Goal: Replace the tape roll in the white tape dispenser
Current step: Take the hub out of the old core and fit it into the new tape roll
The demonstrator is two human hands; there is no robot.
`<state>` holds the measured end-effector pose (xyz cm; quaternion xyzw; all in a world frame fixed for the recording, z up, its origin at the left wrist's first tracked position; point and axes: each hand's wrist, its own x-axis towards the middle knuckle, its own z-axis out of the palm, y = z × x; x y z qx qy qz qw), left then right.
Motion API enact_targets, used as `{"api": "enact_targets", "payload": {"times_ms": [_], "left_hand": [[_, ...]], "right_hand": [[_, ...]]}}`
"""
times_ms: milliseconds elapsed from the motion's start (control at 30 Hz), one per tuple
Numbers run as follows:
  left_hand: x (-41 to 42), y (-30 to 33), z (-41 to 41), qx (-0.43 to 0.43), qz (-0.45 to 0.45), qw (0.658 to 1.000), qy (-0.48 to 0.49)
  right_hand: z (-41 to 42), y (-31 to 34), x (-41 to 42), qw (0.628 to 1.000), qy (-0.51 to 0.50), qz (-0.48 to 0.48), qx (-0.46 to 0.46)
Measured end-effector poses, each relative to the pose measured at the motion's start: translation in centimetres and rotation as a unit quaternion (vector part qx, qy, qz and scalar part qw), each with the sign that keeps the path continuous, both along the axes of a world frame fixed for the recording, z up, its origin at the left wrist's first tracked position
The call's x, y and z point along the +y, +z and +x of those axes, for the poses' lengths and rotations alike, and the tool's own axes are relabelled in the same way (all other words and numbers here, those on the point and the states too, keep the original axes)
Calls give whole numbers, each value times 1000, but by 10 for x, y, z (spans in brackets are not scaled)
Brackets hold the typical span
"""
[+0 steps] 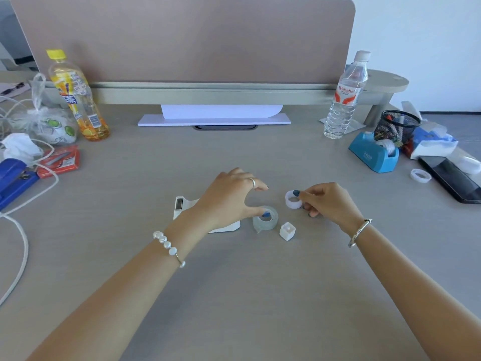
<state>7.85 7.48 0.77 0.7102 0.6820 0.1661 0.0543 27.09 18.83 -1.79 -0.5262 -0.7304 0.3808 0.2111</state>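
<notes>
The white tape dispenser (182, 205) lies on the desk, mostly hidden under my left hand (229, 196). A clear tape roll (265, 220) lies flat just right of it, and my left thumb tip rests in its hole with the other fingers spread above. My right hand (325, 201) pinches an empty white core ring (292, 200) between thumb and fingers, held slightly above the desk. A small white spindle piece (287, 231) stands on the desk between the two hands, touching neither.
A blue tape dispenser (374, 155), mesh pen cup (398, 126), phone (453, 181), another white ring (420, 175) and a water bottle (343, 100) sit at right. At left are a yellow drink bottle (75, 97), blue stapler (13, 181), red box (58, 161) and white cables (20, 230).
</notes>
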Motion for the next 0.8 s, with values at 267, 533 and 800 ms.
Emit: {"api": "enact_targets", "payload": {"times_ms": [267,533,800], "left_hand": [[0,-8,-9,-20,-26,999,7],[-6,-10,-9,27,-34,999,-10],[0,-11,-8,104,-50,993,-12]], "right_hand": [[9,4,-12,997,25,49,59],[20,-3,-39,962,252,95,-33],[3,7,-37,972,199,114,49]]}}
